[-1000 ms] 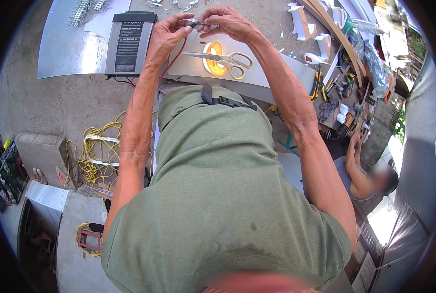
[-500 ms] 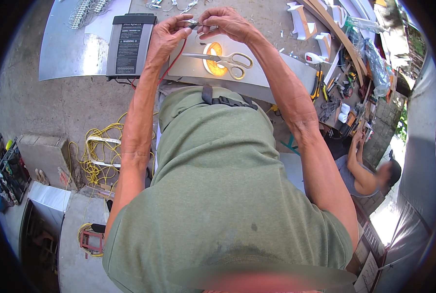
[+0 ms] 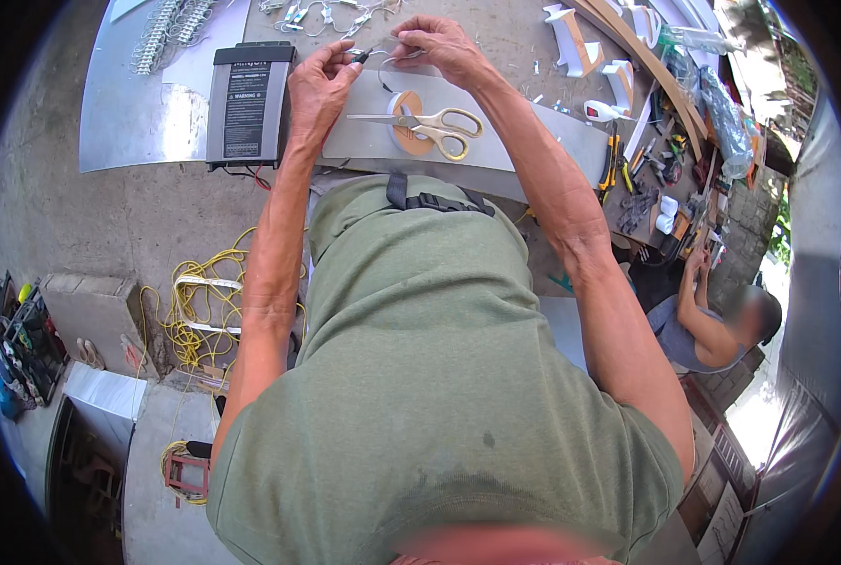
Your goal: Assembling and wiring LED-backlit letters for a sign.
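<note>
Both bare arms reach forward over the pale surface (image 3: 524,141), elbows slightly bent, bringing the hands close together at its far side. The left hand (image 3: 319,92) angles inward, thumb and fingers pinching a small black clip (image 3: 362,57), which lies between the hands, beyond the scissors (image 3: 425,121). The right hand (image 3: 447,53) bends inward opposite, fingers curled beside a thin wire (image 3: 383,51); whether they pinch it, I cannot tell.
</note>
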Motion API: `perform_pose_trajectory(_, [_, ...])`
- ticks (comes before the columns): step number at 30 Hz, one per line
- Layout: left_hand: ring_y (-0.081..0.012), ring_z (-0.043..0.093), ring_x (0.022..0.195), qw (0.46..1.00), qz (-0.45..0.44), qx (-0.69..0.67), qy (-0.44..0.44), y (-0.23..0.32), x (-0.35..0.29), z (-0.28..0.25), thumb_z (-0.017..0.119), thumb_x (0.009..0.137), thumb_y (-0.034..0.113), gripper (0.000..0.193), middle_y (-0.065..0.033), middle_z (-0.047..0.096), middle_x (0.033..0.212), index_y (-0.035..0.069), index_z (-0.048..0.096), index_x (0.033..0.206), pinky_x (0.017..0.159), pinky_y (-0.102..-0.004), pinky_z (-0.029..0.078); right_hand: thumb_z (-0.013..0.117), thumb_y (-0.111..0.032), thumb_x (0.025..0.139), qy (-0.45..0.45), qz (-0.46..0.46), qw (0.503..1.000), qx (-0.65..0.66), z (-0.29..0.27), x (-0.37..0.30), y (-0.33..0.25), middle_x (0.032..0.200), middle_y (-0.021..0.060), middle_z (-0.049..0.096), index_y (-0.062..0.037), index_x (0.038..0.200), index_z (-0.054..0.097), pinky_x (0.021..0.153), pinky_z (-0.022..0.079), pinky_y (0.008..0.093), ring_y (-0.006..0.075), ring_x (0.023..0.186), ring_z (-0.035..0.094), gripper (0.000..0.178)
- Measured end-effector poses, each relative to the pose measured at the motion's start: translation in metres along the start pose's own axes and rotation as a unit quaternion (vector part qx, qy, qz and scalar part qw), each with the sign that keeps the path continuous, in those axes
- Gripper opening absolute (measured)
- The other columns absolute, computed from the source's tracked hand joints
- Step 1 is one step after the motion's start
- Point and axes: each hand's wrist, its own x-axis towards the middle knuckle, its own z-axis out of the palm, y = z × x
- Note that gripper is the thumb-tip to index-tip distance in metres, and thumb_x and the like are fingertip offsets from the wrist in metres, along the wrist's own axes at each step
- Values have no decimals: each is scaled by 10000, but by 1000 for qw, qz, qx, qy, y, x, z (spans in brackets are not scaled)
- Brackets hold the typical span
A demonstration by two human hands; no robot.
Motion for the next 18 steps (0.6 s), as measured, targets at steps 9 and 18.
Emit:
perform_pose_trajectory(9, [-75, 641, 786, 995, 8, 89, 52, -3, -2, 4, 731, 855, 74, 339, -39, 731, 957, 46, 708, 1192, 730, -232, 545, 647, -240, 924, 226, -88, 951, -193, -28, -32, 20, 1156, 181, 696, 35, 1243, 603, 904, 552, 359, 264, 1046, 682, 423])
perform_pose_trajectory(18, [-124, 649, 750, 992, 52, 104, 45, 14, -23, -5, 713, 804, 23, 368, -62, 716, 1047, 63, 708, 1170, 674, -280, 547, 806, -359, 775, 91, -167, 879, -436, -18, -141, 15, 1309, 174, 577, -54, 1341, 545, 1061, 420, 452, 319, 1228, 545, 694])
